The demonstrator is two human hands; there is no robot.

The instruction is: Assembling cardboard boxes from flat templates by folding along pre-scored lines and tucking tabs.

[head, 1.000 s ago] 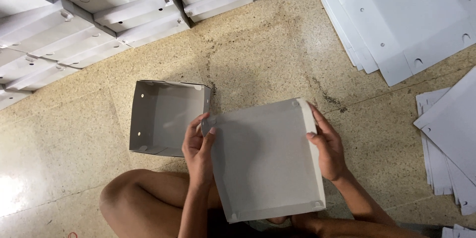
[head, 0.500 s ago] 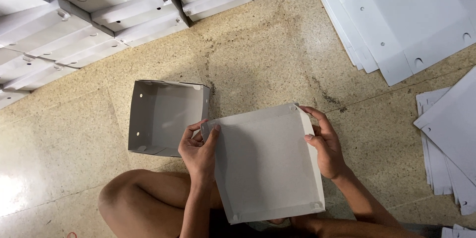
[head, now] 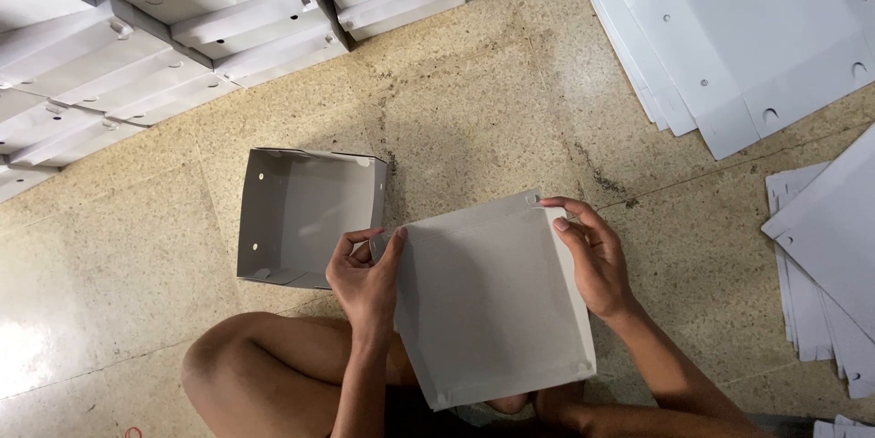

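I sit on the floor holding a grey cardboard box lid (head: pixel 488 310) bottom side up over my lap. My left hand (head: pixel 365 278) pinches its far left corner, thumb and fingers around the edge. My right hand (head: pixel 592 256) grips the far right corner, fingers curled over the rim. To the left on the floor lies an open grey box tray (head: pixel 305 215), hollow side up, almost touching my left hand. My bent knee (head: pixel 264 360) is under the left hand.
Stacks of finished white boxes (head: pixel 182 28) fill the upper left. Piles of flat white cardboard blanks (head: pixel 738 37) lie at the upper right and more of them (head: pixel 820 256) along the right edge. Speckled tile floor (head: pixel 474 119) lies between.
The lid has tilted and shifted slightly lower in my lap. Both hands slid up to its far corners, fingers now pinching the edge.
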